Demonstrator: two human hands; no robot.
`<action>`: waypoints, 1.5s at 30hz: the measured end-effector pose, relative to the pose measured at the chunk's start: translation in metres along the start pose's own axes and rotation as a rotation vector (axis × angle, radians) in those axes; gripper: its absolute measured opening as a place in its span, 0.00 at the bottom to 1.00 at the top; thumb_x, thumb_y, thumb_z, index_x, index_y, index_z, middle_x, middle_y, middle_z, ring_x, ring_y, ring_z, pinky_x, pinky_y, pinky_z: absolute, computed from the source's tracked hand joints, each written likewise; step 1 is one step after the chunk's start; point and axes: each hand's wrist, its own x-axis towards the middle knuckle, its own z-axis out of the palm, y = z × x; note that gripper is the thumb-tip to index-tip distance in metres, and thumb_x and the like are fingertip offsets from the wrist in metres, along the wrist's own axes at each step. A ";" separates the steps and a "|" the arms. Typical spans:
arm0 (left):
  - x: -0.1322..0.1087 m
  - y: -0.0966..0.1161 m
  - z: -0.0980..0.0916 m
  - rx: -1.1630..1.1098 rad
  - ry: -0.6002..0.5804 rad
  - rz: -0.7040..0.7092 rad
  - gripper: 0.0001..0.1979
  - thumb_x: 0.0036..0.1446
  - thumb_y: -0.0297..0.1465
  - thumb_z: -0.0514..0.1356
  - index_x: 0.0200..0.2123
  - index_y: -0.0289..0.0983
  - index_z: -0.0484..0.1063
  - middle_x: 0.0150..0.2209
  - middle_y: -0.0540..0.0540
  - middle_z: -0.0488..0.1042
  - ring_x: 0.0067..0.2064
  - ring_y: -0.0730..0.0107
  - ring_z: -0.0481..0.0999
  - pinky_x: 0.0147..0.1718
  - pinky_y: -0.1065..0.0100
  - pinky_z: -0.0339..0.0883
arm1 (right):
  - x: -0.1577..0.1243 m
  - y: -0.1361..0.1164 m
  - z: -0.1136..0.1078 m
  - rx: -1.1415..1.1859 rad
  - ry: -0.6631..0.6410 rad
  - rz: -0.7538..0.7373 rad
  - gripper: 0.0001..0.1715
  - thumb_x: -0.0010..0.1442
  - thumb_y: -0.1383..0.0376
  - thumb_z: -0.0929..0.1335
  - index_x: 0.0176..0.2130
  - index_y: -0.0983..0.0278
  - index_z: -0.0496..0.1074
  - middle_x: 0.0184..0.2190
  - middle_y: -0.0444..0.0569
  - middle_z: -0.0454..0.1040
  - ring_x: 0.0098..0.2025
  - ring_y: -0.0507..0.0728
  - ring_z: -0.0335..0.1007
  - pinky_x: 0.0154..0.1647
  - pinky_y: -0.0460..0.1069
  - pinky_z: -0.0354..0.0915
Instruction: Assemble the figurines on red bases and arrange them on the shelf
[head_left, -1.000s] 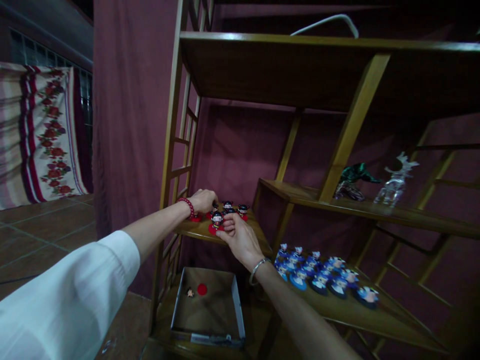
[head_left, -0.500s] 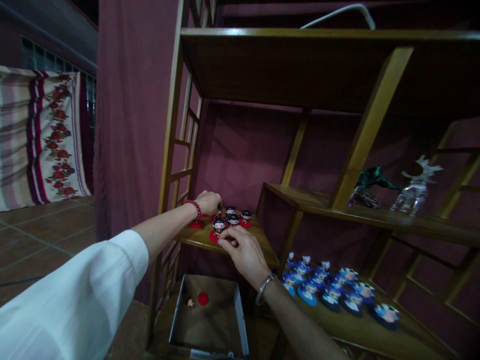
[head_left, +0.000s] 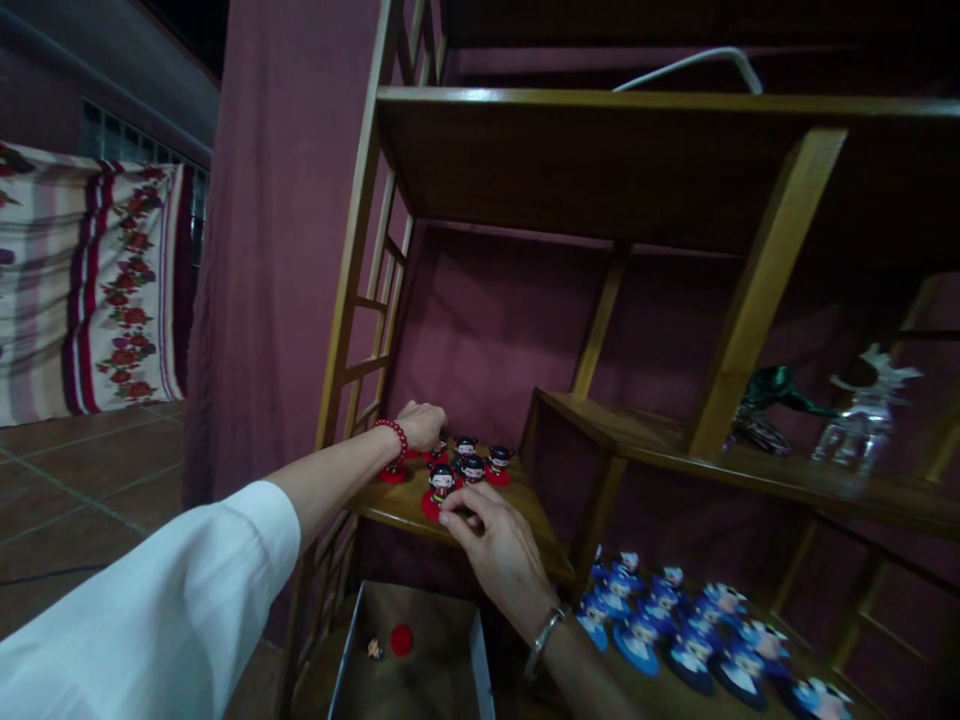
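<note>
"One tall wooden shelf unit (head_left: 600,98); where is the work?"

"On its small left shelf (head_left: 529,525). One open box (head_left: 484,660) sits below that shelf's front edge."

"And the hands?"

"Two. The right hand (head_left: 499,540) has thumb and forefinger pinching the red base (head_left: 430,506) of the front figurine (head_left: 442,479), near the shelf's front edge. The left hand (head_left: 420,425) is near the back left corner; its fingers are hidden, so I can't tell whether it grips anything."

"Which step would you call that?"

"Positioning figurines, in my judgement. Shifting the front one calls for a light slide, since neighbours stand close behind."

"Now the counts."

"One clear ornament (head_left: 862,420) and one green ornament (head_left: 772,388), on the middle shelf (head_left: 637,427). Roughly ten blue figurines (head_left: 640,637), lower right, overlapping too much to be sure. At least six black-haired figurines (head_left: 473,469) on the small shelf, front one included; the left hand may cover more. Toward the box's left wall, one red disc (head_left: 401,640) and one smaller pale-and-dark piece (head_left: 375,650)."
</note>
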 end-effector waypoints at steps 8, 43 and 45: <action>0.000 -0.002 -0.001 -0.047 -0.014 -0.012 0.14 0.46 0.35 0.59 0.38 0.39 0.72 0.41 0.43 0.75 0.45 0.62 0.71 0.42 0.67 0.62 | 0.003 0.000 0.001 0.077 -0.026 0.011 0.06 0.50 0.66 0.64 0.25 0.60 0.70 0.27 0.43 0.68 0.29 0.50 0.65 0.30 0.43 0.62; -0.010 -0.032 -0.013 -0.065 -0.206 -0.128 0.23 0.37 0.33 0.64 0.40 0.30 0.73 0.40 0.37 0.74 0.40 0.59 0.73 0.33 0.71 0.66 | 0.024 -0.003 0.027 -0.047 -0.008 -0.024 0.07 0.52 0.69 0.63 0.26 0.63 0.69 0.29 0.47 0.67 0.28 0.51 0.66 0.32 0.45 0.63; -0.010 -0.033 -0.012 -0.066 -0.214 -0.129 0.23 0.37 0.32 0.64 0.41 0.30 0.73 0.40 0.37 0.75 0.39 0.61 0.73 0.33 0.72 0.66 | 0.023 -0.003 0.027 -0.041 -0.002 -0.018 0.06 0.52 0.69 0.63 0.26 0.63 0.69 0.28 0.47 0.67 0.28 0.51 0.66 0.33 0.46 0.64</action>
